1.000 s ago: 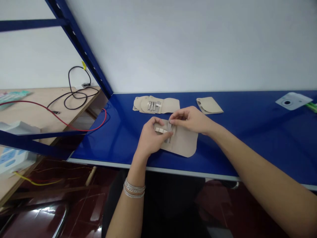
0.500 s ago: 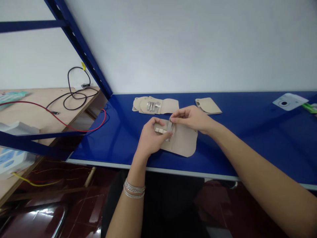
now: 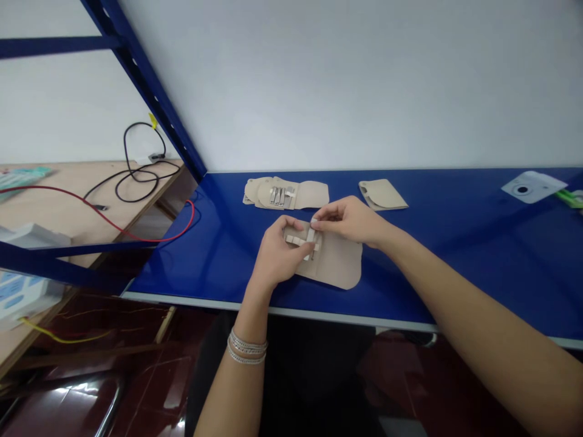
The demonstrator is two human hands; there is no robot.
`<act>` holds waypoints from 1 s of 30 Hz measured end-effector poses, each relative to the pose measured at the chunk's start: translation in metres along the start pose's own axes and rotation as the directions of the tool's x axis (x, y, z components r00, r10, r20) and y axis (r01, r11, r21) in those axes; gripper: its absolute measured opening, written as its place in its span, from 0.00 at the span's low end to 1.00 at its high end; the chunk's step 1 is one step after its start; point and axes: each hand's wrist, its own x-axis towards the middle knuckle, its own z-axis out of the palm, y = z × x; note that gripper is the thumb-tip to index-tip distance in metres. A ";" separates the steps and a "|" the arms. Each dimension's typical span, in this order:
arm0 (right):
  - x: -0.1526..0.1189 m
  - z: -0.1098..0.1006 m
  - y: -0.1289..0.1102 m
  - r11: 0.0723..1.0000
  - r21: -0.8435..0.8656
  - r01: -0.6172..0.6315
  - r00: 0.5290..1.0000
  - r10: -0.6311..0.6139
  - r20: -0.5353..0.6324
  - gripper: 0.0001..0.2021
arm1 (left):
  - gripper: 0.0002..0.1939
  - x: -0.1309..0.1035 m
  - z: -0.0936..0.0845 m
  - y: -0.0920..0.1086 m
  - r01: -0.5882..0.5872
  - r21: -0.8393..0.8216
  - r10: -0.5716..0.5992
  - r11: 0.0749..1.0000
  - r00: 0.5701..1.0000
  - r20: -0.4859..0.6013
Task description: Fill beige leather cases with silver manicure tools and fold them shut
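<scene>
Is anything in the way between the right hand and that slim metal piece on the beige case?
Nothing visible: the right hand seems to pinch the slim metal piece at its far end. Lower down, the left hand lays its thumb over it.

– what's worn on the left wrist [image 3: 255, 312]?
– silvery bracelets [image 3: 247, 346], chain-like, in several strands.
– otherwise?
– both forearms [image 3: 460, 303] and hands [image 3: 281, 255] are bare; the clothing [image 3: 314, 376] at the lap is black.
</scene>
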 end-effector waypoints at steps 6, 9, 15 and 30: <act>-0.001 0.001 -0.001 0.997 -0.072 0.039 0.999 -0.041 -0.030 0.13 | 0.14 0.000 0.000 -0.003 -0.021 -0.003 0.021 1.000 1.000 0.001; 0.000 0.001 0.000 0.997 -0.059 0.050 0.998 -0.052 -0.041 0.13 | 0.14 0.001 0.001 -0.003 -0.016 -0.002 0.016 1.000 1.000 -0.004; 0.001 0.001 0.003 0.996 -0.052 0.066 0.996 -0.068 -0.054 0.13 | 0.18 0.000 0.001 -0.001 0.020 -0.009 -0.020 1.000 1.000 0.019; -0.001 0.002 -0.001 0.996 -0.065 0.069 0.996 -0.072 -0.053 0.14 | 0.15 0.001 0.001 -0.004 0.013 0.007 -0.013 1.000 1.000 0.001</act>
